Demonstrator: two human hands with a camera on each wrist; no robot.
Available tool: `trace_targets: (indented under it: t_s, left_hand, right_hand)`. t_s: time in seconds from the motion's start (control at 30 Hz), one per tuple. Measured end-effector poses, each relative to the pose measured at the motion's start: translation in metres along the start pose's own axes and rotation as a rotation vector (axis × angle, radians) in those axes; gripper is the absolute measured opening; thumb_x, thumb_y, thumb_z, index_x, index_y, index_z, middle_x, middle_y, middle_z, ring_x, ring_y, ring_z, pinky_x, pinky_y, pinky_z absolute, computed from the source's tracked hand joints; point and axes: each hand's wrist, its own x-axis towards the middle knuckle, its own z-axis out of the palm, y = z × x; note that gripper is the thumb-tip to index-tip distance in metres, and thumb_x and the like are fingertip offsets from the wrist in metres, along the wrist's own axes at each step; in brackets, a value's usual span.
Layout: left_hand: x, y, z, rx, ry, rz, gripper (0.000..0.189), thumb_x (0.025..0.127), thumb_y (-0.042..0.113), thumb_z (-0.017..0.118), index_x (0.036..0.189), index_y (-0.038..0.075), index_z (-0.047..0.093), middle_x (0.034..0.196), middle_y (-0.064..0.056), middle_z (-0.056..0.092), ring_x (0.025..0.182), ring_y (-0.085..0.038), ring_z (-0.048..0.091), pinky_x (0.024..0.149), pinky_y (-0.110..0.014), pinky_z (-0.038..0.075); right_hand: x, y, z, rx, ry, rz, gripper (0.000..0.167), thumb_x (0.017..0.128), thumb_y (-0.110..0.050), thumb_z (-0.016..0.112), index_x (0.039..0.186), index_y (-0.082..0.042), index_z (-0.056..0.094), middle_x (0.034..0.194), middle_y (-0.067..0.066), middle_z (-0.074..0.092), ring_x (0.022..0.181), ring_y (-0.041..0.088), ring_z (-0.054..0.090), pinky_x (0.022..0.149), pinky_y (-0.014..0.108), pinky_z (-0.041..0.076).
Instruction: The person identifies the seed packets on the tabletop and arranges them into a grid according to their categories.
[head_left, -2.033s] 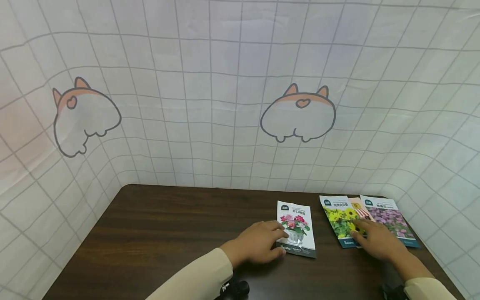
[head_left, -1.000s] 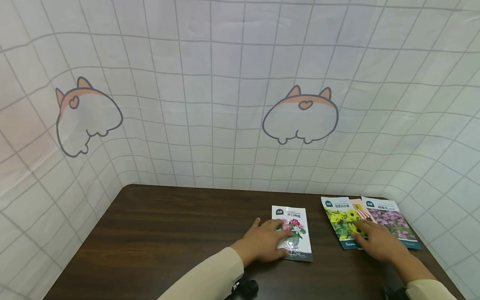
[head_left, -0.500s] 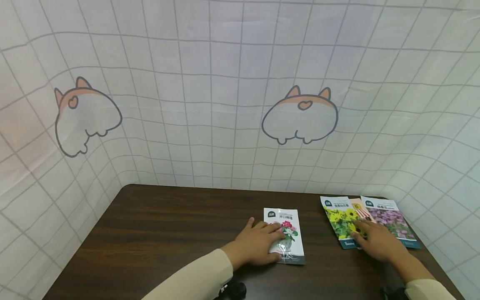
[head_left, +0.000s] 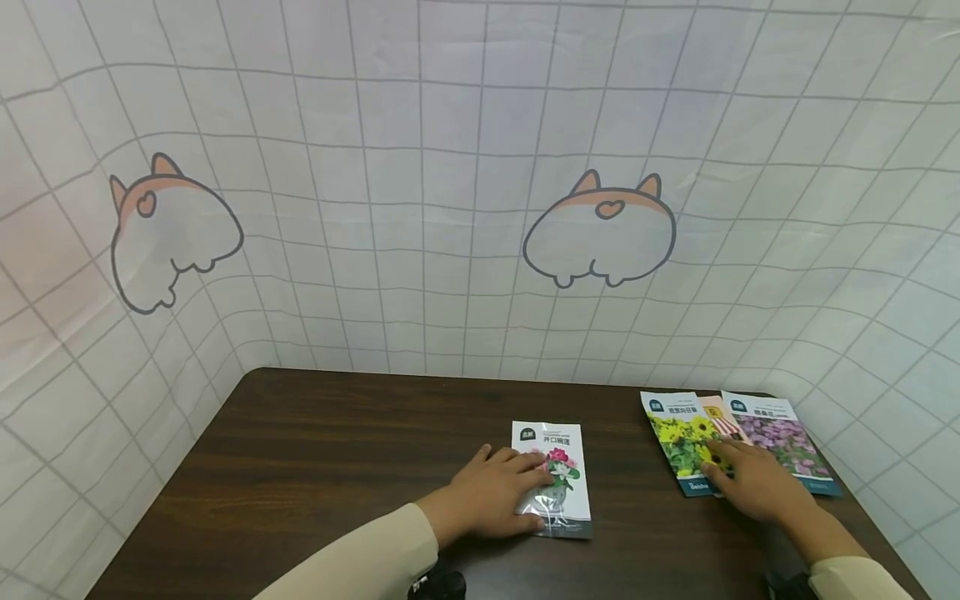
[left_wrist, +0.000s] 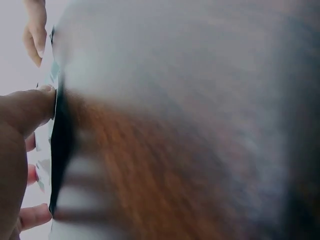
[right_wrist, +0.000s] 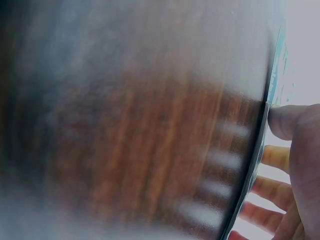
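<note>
In the head view, a white seed packet [head_left: 566, 502] with pink flowers in a vase lies flat at the middle of the table. My left hand [head_left: 489, 493] rests on its left side, fingers spread over the picture and thumb near the lower edge. Farther right, my right hand [head_left: 759, 483] touches a seed packet with yellow flowers [head_left: 675, 442]. That packet overlaps a peach packet with red stripes [head_left: 723, 417], mostly hidden. A seed packet with purple flowers [head_left: 791, 446] lies at the right end. Both wrist views show fingertips and thumb down on thin packet edges.
The dark wood table [head_left: 315, 467] reaches back to a white gridded curtain [head_left: 360, 250] with cartoon dog prints. Beneath the left sleeve [head_left: 375, 554] shows a black wrist device [head_left: 438, 586].
My left hand has come to rest farther over the pink-flower seed packet, and both have slid left and slightly toward me. My right hand and its packets have stayed in place.
</note>
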Motion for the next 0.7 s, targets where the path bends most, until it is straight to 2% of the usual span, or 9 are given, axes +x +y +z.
trace_targets:
  t_s: [0.3, 0.7]
  left_hand:
    - [-0.013, -0.003, -0.003, 0.004, 0.01, 0.018, 0.061, 0.095, 0.066, 0.058, 0.148, 0.037, 0.051, 0.158, 0.011, 0.041, 0.139, -0.021, 0.042, 0.109, -0.059, 0.038]
    - [-0.035, -0.009, -0.007, 0.015, 0.022, 0.01, 0.061, 0.094, 0.067, 0.058, 0.146, 0.037, 0.052, 0.155, 0.009, 0.043, 0.137, -0.021, 0.045, 0.108, -0.057, 0.04]
  right_hand:
    - [0.0, 0.001, 0.0, -0.008, -0.003, -0.007, 0.064, 0.104, -0.045, 0.055, 0.142, 0.006, 0.053, 0.142, 0.038, 0.048, 0.125, 0.063, 0.044, 0.098, 0.076, 0.034]
    - [0.001, -0.002, -0.003, -0.004, -0.004, -0.013, 0.06, 0.104, -0.041, 0.057, 0.14, 0.007, 0.054, 0.14, 0.039, 0.048, 0.125, 0.063, 0.043, 0.1, 0.076, 0.032]
